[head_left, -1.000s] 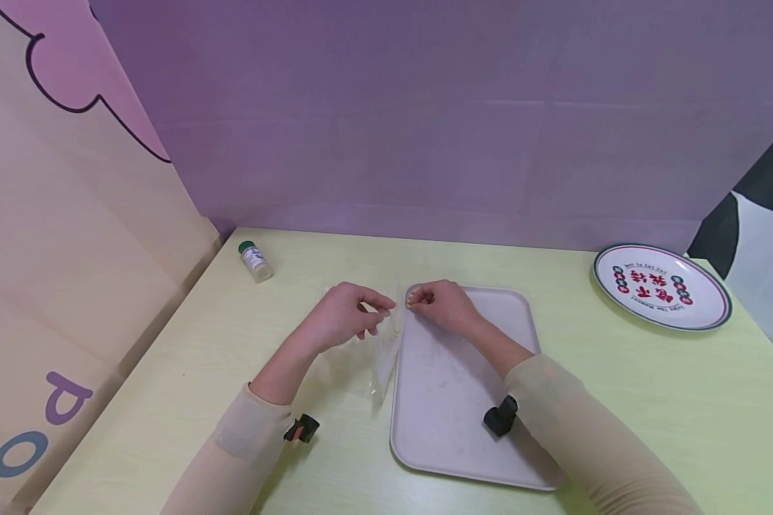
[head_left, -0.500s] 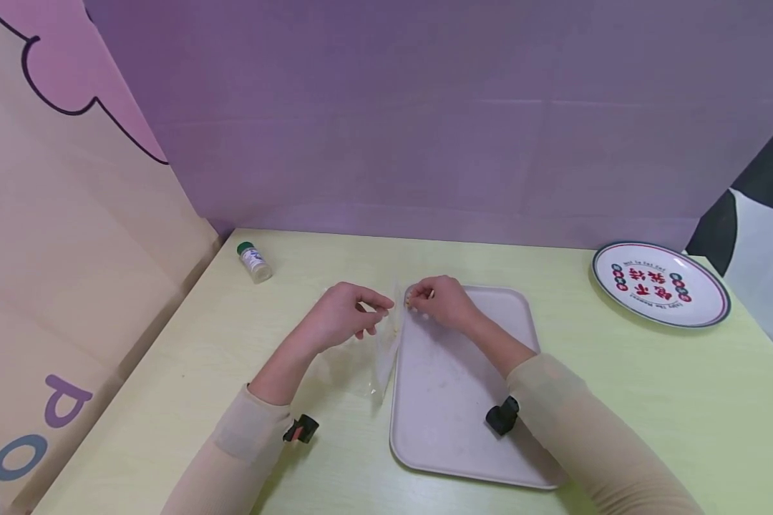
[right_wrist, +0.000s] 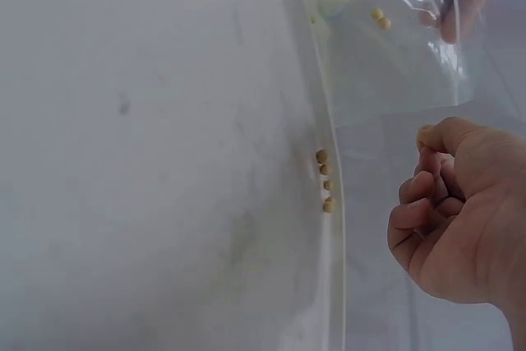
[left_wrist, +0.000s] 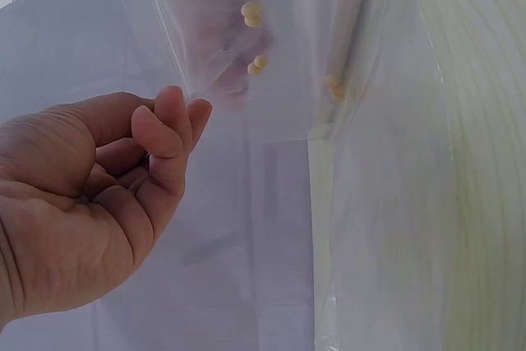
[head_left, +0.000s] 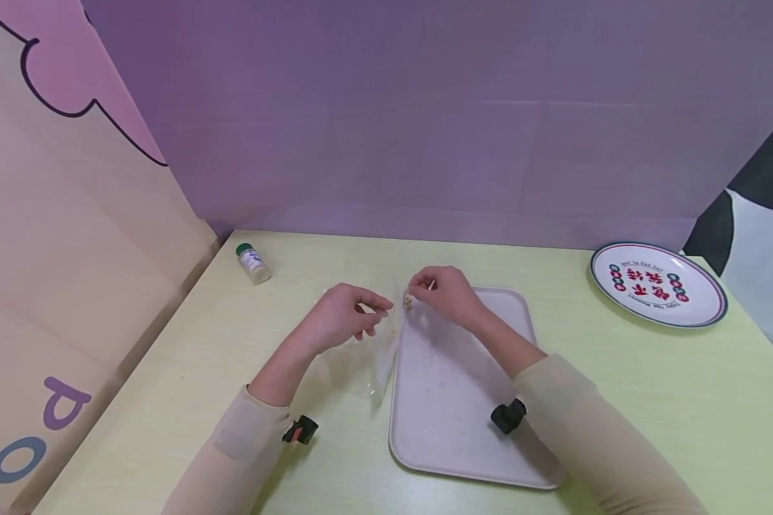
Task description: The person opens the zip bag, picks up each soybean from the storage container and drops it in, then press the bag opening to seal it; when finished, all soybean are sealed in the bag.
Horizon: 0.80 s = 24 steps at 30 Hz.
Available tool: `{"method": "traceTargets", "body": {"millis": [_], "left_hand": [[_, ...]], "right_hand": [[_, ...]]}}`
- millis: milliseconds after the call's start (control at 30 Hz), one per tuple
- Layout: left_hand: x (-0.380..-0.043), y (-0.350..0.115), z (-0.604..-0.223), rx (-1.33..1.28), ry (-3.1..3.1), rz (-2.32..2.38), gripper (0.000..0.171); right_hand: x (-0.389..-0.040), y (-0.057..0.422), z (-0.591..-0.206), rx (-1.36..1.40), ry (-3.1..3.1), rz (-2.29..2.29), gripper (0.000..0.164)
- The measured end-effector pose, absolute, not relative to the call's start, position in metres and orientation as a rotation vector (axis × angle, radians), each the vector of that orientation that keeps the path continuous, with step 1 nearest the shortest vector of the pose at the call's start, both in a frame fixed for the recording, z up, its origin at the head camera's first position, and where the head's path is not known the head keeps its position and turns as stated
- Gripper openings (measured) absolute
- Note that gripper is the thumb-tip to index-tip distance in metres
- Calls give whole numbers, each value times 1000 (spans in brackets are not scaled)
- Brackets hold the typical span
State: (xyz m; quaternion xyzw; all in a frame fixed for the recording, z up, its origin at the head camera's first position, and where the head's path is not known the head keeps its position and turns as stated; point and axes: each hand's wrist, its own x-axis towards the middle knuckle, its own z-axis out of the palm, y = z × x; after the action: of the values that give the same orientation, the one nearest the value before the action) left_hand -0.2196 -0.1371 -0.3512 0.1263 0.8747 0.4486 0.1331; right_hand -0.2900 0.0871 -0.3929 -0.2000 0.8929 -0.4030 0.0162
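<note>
Right hand (head_left: 449, 294) is lifting a bit off the corner of one tray (head_left: 464, 404) compared with half a second ago, pinching what looks like one soybean (right_wrist: 423, 135). Left hand (head_left: 344, 317) is gripping one zip bag (right_wrist: 403, 59), at least four beans (left_wrist: 251, 11) showing inside. Four-ish soybeans (right_wrist: 321, 156) are sitting along the tray rim. One plate (head_left: 658, 285) is sporting red Chinese characters; one green-capped bottle (head_left: 254, 265) is wearing an unreadable label.
</note>
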Motion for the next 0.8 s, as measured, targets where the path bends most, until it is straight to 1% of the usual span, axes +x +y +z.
{"method": "traceTargets", "body": {"millis": [233, 500, 800], "left_hand": [[-221, -137, -352, 371, 2542, 1289, 25], [-220, -137, -351, 358, 2552, 1288, 23], [-221, -138, -351, 374, 2550, 1284, 25]], "right_hand": [[-283, 86, -383, -607, 2739, -1335, 9], [-275, 87, -372, -646, 2709, -1397, 9], [-262, 83, -364, -704, 2642, -1465, 7]]}}
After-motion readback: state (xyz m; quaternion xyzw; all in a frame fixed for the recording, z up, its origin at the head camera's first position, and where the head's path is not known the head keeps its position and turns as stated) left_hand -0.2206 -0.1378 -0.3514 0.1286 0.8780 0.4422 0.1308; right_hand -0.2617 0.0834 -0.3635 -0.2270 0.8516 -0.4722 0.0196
